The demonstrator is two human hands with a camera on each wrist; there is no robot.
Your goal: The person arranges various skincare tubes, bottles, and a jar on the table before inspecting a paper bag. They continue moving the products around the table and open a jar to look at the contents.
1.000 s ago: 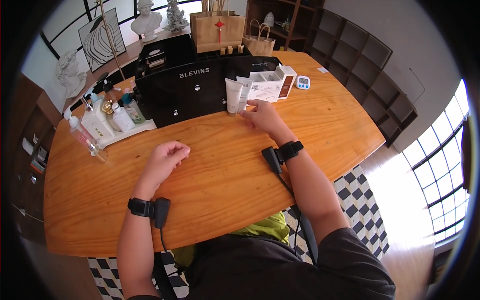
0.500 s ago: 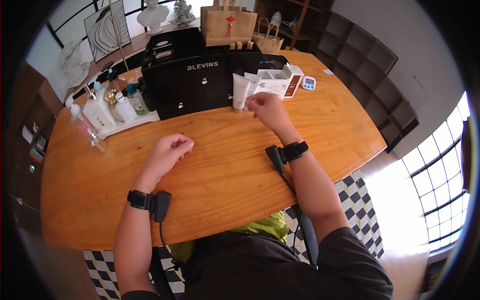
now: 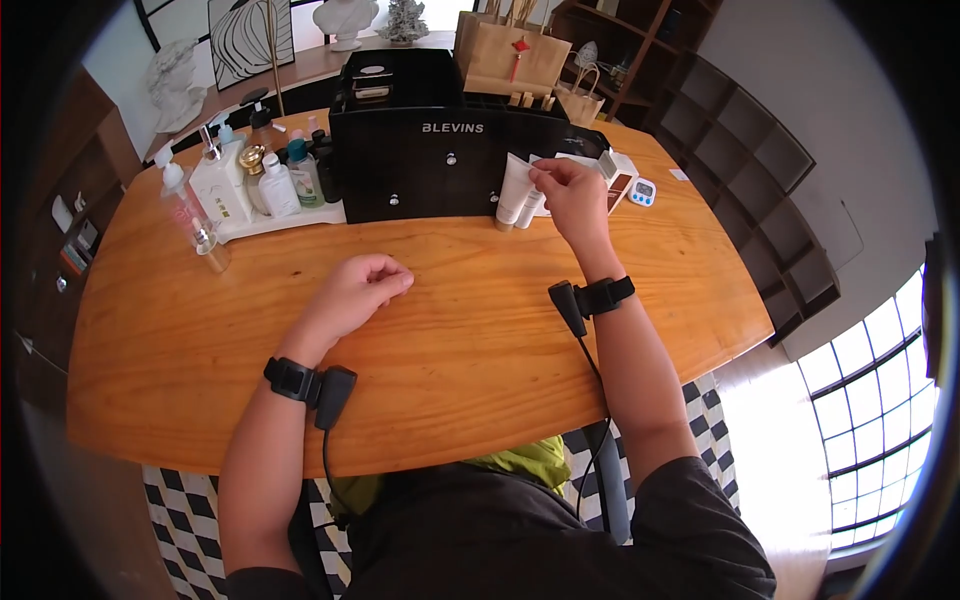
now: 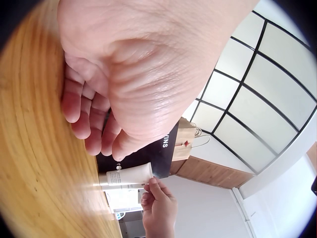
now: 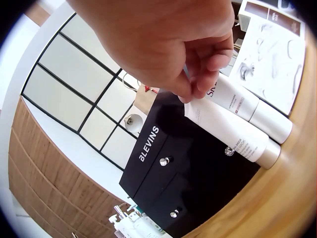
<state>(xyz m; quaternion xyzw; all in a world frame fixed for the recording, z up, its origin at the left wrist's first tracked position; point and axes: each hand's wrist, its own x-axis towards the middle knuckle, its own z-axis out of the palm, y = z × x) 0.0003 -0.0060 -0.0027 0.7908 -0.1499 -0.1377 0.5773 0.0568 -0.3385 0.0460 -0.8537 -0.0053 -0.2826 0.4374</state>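
Observation:
My right hand [image 3: 578, 200] pinches the top corner of a white squeeze tube [image 3: 512, 195] between thumb and fingers. This tube stands on its beige cap [image 5: 270, 154], close in front of the black organizer box [image 3: 400, 160]. Just beside it, a second white tube [image 5: 250, 106] with red lettering stands on a silvery-white cap, partly covered in the head view. My left hand [image 3: 352, 295] rests on the table with loosely curled fingers and holds nothing. In the left wrist view its palm [image 4: 143, 74] fills the upper part.
At the left, a white tray [image 3: 285, 225] bears several bottles; a small bottle [image 3: 211, 252] stands before it. Right of the tubes are a white and brown box [image 3: 620, 175] and a small timer [image 3: 642, 192]. A paper bag [image 3: 515, 60] stands behind, above the wooden table [image 3: 470, 350].
My right hand has gone from beside the tubes' lower part up to the top of the beige-capped one and now pinches it. The left hand keeps its pose while the head view shifts.

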